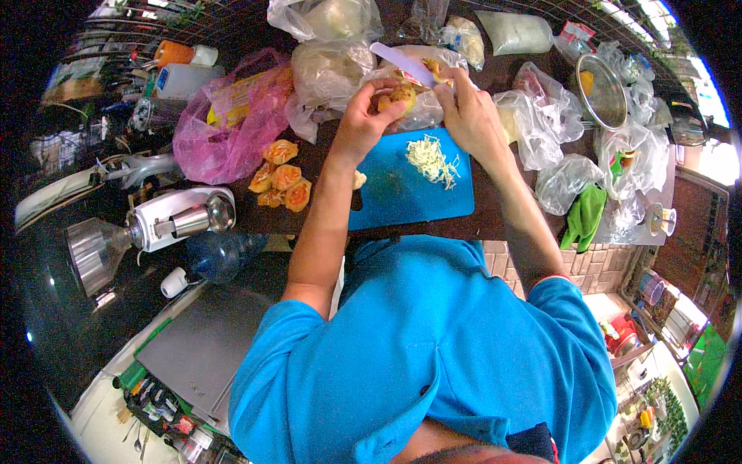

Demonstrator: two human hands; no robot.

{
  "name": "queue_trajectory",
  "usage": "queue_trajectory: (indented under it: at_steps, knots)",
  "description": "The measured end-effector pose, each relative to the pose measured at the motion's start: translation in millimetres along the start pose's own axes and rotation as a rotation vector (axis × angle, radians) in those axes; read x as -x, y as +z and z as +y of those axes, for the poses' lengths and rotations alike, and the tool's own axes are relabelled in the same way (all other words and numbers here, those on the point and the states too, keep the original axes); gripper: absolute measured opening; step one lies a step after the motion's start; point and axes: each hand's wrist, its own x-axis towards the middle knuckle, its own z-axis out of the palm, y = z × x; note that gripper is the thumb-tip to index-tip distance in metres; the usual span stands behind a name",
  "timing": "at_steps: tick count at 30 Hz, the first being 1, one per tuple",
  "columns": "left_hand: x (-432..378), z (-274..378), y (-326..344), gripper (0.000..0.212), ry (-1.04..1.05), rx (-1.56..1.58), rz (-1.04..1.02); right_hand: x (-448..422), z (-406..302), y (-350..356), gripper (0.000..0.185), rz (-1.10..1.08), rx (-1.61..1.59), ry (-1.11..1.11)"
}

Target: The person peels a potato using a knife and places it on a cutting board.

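My left hand (371, 119) holds a brownish-yellow piece of food (400, 101), perhaps a fruit or vegetable, above the far edge of a blue cutting board (406, 197). Beside it, my right hand (472, 110) grips a knife with a pale purple blade (403, 62), whose tip points up and left. Pale shredded vegetable (432, 161) lies on the board's right part. A small pale piece (359, 180) is at the board's left edge, partly behind my left forearm. Left of the board sit several orange, ruffled food pieces (286, 177).
A pink plastic bag (214, 145) stands left. Clear plastic bags (333, 69) line the far side, with more (545, 116) at right. A metal-rimmed strainer (603, 93) and a green cloth or glove (584, 217) lie right. A white appliance (185, 217) is at far left.
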Motion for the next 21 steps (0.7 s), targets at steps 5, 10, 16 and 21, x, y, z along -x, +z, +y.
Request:
queue_trajectory:
  at_steps: [5, 10, 16, 21]
  knots:
    - [-6, -2, 3, 0.040, 0.264, -0.221, 0.022, 10, -11, -4, 0.033, 0.076, -0.075, -0.056]
    - [-12, -3, 5, 0.042, 0.487, -0.383, 0.045, 17, -10, -2, 0.033, 0.069, -0.248, -0.094]
    - [-18, -9, 6, 0.055, 0.349, -0.194, -0.073, 30, -21, -8, 0.031, -0.060, -0.367, -0.107]
    - [-12, -3, 13, 0.044, -0.007, 0.734, -0.254, 31, -22, -12, 0.032, -0.026, -0.372, -0.150]
